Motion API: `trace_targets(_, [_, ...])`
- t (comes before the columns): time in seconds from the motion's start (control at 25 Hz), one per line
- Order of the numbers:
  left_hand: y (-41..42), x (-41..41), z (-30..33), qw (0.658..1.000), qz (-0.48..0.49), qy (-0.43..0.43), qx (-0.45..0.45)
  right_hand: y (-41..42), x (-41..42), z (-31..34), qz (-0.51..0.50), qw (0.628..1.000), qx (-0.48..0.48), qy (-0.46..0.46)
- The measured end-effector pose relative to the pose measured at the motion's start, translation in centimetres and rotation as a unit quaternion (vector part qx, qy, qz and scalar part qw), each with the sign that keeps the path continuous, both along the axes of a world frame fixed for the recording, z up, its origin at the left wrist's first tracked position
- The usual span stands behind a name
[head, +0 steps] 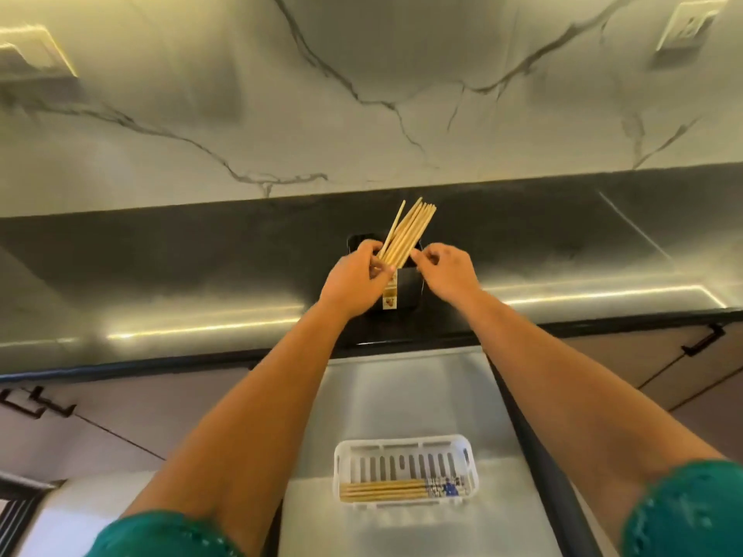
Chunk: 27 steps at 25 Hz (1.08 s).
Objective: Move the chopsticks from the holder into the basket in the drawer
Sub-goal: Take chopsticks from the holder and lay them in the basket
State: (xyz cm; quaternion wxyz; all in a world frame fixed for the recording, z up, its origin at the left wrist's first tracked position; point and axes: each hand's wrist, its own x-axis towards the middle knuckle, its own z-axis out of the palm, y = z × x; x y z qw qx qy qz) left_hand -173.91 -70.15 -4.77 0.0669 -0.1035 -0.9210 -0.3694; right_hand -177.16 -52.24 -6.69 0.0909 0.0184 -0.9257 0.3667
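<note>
Wooden chopsticks (406,235) fanned above the black holder (406,291), mid-frame.
Left hand (356,281) grips the bundle; right hand (446,275) pinches beside it. Other chopsticks lie in the white basket (402,448), lower centre.

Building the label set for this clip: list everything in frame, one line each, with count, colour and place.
chopsticks in hand: a bundle, count unclear, pale wood, over the holder
holder: 1, black, on the counter
counter: 1, dark, glossy, across the middle
basket: 1, white, slotted, in the open drawer
chopsticks in basket: several, pale wood with patterned ends, lying flat along the near side
drawer: 1, pale lining, open below the counter
wall: white marble with dark veins
cabinet handles: black, on both sides
left hand: grips the bundle
right hand: fingers curled, at the bundle
sleeves: 2, green, bottom corners
</note>
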Motion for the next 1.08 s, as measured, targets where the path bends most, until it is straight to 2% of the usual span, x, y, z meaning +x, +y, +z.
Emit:
trace_targets(0.08, [0.5, -2.2, 1.4, 1.0, 0.002, 0.0, -0.004, 0.0, -3.1, 0.8, -0.033, 0.999, -0.007, -0.013])
trace_targets(0.2, [1.0, -4.5, 1.0, 0.999, 0.0, -0.021, -0.028, 0.2, -6.7, -0.2, -0.106, 0.99, -0.031, -0.086])
trace_targets(0.32, [1.0, -6.3, -0.3, 0.998, 0.005, -0.036, -0.041, -0.3, -9.3, -0.7, -0.149, 0.96, -0.169, -0.168])
trace_targets(0.4, [0.8, -7.7, -1.3, 0.999, 0.015, -0.026, -0.035, -0.6, -11.0, -1.1, -0.136, 0.946, -0.249, -0.154])
trace_targets(0.56, [1.0, -9.5, -2.7, 0.999, 0.022, 0.0, -0.031, -0.8, -12.3, -1.8, -0.176, 0.951, -0.233, -0.103])
trace_targets(0.8, [1.7, -9.3, -2.5, 0.999, 0.026, 0.001, -0.026, -0.5, -12.1, -0.1, -0.192, 0.938, -0.266, -0.111])
trace_targets(1.08, [2.9, -8.2, -0.2, 0.997, 0.064, 0.028, -0.037, 0.5, -10.3, 4.2, -0.147, 0.958, -0.244, -0.033])
